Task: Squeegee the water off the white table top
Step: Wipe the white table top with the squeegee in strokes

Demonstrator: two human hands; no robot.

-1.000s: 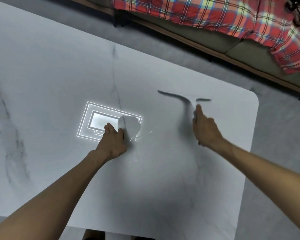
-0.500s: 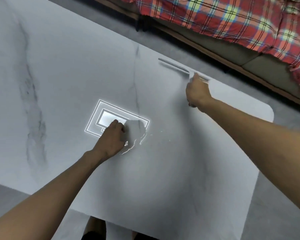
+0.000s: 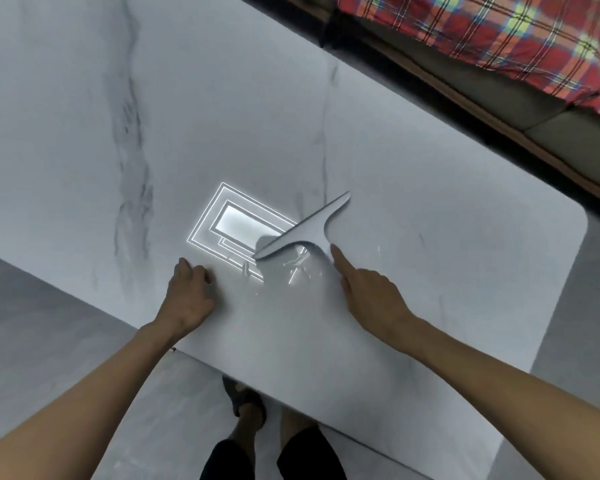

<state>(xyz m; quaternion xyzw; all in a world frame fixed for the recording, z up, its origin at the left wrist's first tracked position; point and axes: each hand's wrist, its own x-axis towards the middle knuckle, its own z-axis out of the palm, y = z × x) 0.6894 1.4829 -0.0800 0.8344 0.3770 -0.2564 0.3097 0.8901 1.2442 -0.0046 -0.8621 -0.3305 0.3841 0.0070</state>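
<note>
A grey T-shaped squeegee (image 3: pixel 303 226) lies slanted on the white marble table top (image 3: pixel 447 244), its blade just behind a shiny puddle of water (image 3: pixel 293 273). My right hand (image 3: pixel 371 294) grips its short handle from the near side, with the index finger stretched out along it. To the left of the puddle, my left hand (image 3: pixel 187 296) rests on the table near the front edge. Its fingers are curled and hold nothing.
A bright rectangular lamp reflection (image 3: pixel 238 220) shows on the wet top behind the puddle. A sofa with a red plaid blanket (image 3: pixel 499 36) stands beyond the far edge. My feet (image 3: pixel 246 403) are below the near edge, on grey floor.
My right hand has drawn the squeegee back from the far edge to the puddle at the middle. My left hand has slid left, off the wet patch.
</note>
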